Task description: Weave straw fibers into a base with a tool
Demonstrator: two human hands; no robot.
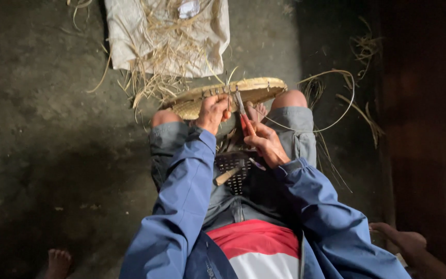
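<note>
Dark concrete floor. Woven basket (243, 92) rests across knees, long axis left–right. Left hand (211, 111) clenches its near rim; right hand (265, 143) grips red-handled pliers (243, 114), tips touching the rim just right of it.

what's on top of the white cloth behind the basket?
On the white cloth lie loose straw strips and a small pale object, too unclear to identify. Cloth beneath the straw is covered.

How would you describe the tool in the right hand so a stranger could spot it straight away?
Find the round woven basket propped across the seated person's knees. The right hand holds pliers up to its rim. They alone have red handles and metal jaws.
</note>
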